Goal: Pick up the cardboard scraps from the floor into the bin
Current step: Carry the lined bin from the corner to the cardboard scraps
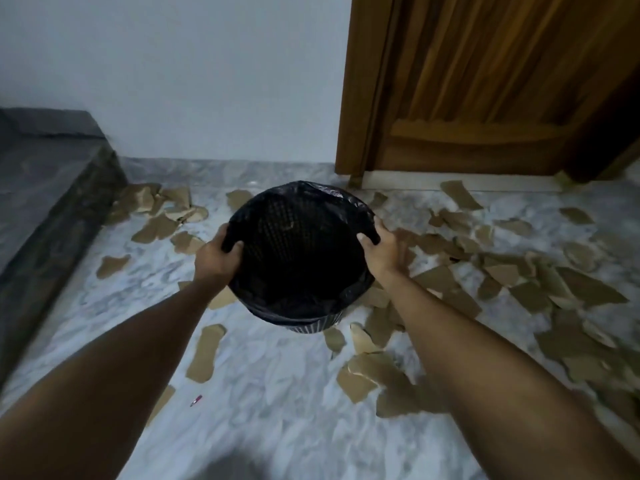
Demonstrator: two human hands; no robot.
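A pale grey-and-white marbled stone floor carries a wide scatter of torn brown cardboard scraps. They lie thickest on the right, many overlapping one another, with a smaller cluster near the far left beside a dark grey stone step (its edge meets the floor along a slanting line). A long narrow scrap lies alone nearer the person, and a tiny red-and-white object, too small to identify, rests apart from it.

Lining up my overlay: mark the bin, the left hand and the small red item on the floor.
bin (298, 258), head view, inner mesh wall.
left hand (216, 259), head view, back of hand.
small red item (196, 400), head view, its middle.
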